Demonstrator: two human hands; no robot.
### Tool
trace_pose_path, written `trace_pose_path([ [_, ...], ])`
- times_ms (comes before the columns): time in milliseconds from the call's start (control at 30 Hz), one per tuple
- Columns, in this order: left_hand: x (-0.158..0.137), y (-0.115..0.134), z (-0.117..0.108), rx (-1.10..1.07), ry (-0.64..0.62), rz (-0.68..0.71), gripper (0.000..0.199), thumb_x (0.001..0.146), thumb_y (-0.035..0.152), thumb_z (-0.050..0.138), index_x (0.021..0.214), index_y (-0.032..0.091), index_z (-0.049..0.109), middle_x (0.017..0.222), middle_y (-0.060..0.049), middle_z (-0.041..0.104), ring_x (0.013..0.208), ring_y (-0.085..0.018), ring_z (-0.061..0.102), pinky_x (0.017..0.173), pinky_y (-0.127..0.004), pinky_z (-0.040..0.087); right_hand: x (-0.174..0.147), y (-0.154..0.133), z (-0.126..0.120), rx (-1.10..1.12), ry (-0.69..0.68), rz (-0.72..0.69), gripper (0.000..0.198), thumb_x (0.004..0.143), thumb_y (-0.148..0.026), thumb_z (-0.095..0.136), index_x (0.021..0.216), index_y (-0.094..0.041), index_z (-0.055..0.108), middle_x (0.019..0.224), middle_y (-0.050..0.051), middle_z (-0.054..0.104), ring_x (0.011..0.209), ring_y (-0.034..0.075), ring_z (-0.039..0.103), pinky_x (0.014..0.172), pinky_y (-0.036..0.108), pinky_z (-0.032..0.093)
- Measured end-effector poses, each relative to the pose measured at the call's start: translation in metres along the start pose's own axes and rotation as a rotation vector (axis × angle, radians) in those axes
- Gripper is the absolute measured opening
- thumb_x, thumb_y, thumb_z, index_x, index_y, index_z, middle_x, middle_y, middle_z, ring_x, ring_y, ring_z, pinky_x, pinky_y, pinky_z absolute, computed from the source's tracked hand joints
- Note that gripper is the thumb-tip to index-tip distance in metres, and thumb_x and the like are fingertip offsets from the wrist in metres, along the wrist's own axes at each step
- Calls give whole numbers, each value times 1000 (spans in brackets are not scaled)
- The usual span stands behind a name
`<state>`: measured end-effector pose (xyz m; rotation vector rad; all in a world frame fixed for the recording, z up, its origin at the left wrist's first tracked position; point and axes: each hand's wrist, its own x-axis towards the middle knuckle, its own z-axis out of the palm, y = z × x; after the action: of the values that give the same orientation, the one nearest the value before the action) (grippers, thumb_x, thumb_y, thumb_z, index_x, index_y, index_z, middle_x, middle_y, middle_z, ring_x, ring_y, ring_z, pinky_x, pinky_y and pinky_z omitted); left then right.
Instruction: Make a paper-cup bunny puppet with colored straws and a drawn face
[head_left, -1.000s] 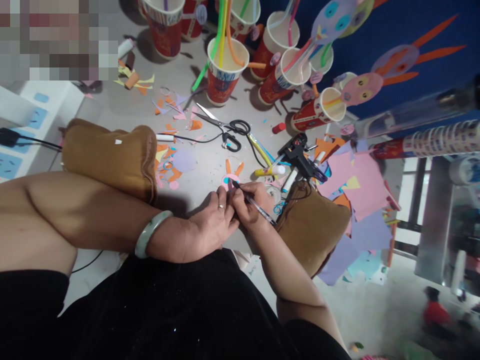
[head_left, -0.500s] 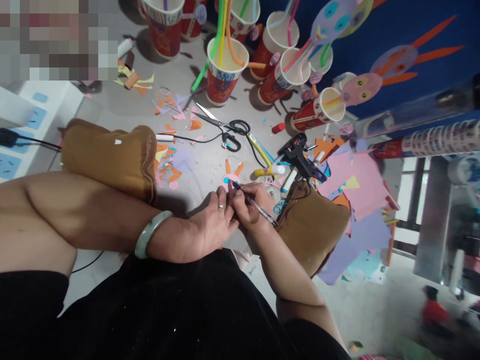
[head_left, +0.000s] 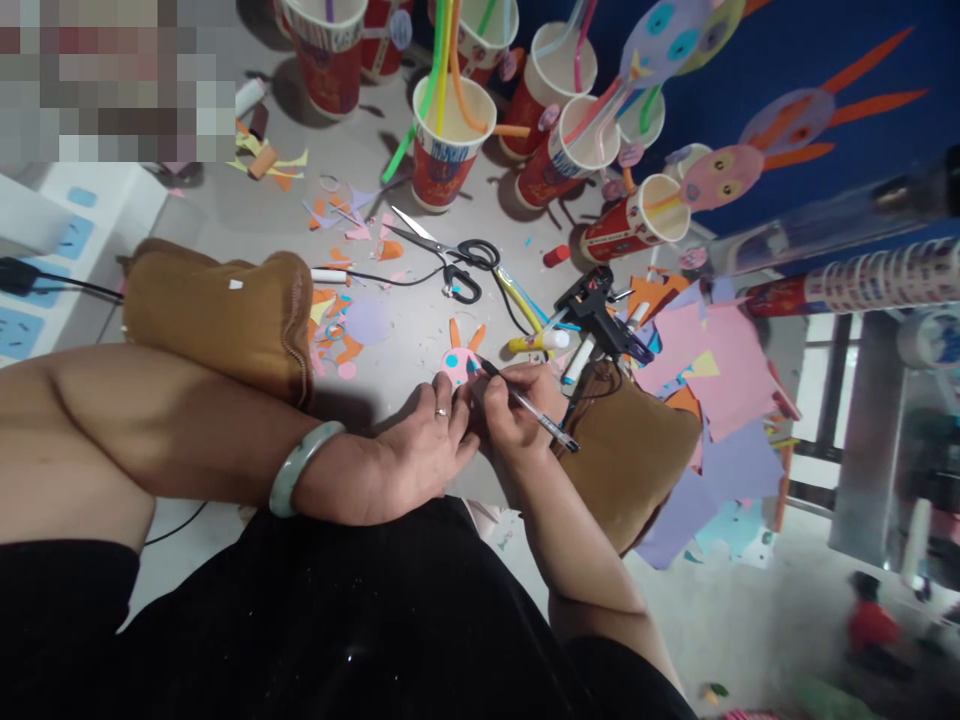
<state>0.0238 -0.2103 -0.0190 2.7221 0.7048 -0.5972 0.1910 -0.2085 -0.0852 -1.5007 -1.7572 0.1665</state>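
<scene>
My right hand (head_left: 529, 410) is closed around a clear-barrelled black pen (head_left: 531, 408). The pen's tip is by the right edge of a small pink paper rabbit face (head_left: 459, 370), which has orange ears and blue spots. I cannot tell whether the tip touches the paper. My left hand (head_left: 424, 445), with a ring and a pale green bangle, lies on the table with fingers stretched out, their tips at the face's lower edge. Above the face lie open black-handled scissors (head_left: 457, 262). A black glue gun (head_left: 600, 315) rests to the right.
Red paper cups (head_left: 452, 165) holding straws stand along the back. Paper scraps (head_left: 334, 340) are scattered to the left. Brown cushions (head_left: 217, 315) flank my arms. Pink paper sheets (head_left: 720, 370) pile at the right, near a yellow marker (head_left: 540, 341) and a power strip (head_left: 82, 240) far left.
My right hand and the pen have shifted right, from the middle of the rabbit face to its right edge. More of the face shows now. My left hand has barely moved.
</scene>
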Motion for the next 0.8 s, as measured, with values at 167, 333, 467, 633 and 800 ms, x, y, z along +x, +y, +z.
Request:
trace_pose_path([
  [167,-1,-1,-5,-13,-33,1,71,93,52,66,154,18,52,165,-27,38,150,-53,41,112,-60,45,1,0,-2,12,-29,-26,9,88,-30,60,84,-24,56,65,-4,65,52,13,60,50,26,49],
  [333,0,0,-4,-35,-29,-1,74,93,51,67,154,14,51,165,-31,36,150,-53,41,112,-61,46,2,-1,-4,20,-51,-14,8,87,-26,59,81,-25,54,60,-6,60,46,11,54,47,25,45],
  [467,0,0,-3,-21,-20,1,74,93,51,67,156,16,49,165,-28,37,150,-52,42,113,-60,45,1,0,-3,-1,-68,11,7,87,-26,59,82,-25,54,59,-6,57,46,12,53,47,26,45],
  [633,0,0,-2,-30,-14,-10,72,94,51,65,154,16,51,165,-28,38,149,-52,42,111,-59,45,-1,2,-2,-2,-80,-13,6,89,-26,61,84,-24,57,61,-5,62,50,13,58,51,26,48],
  [800,0,-1,-2,-63,17,-4,75,90,51,70,153,14,52,163,-30,40,148,-52,44,111,-60,45,-2,3,-2,-30,-87,-11,6,88,-26,62,84,-24,59,64,-4,65,53,13,61,53,26,50],
])
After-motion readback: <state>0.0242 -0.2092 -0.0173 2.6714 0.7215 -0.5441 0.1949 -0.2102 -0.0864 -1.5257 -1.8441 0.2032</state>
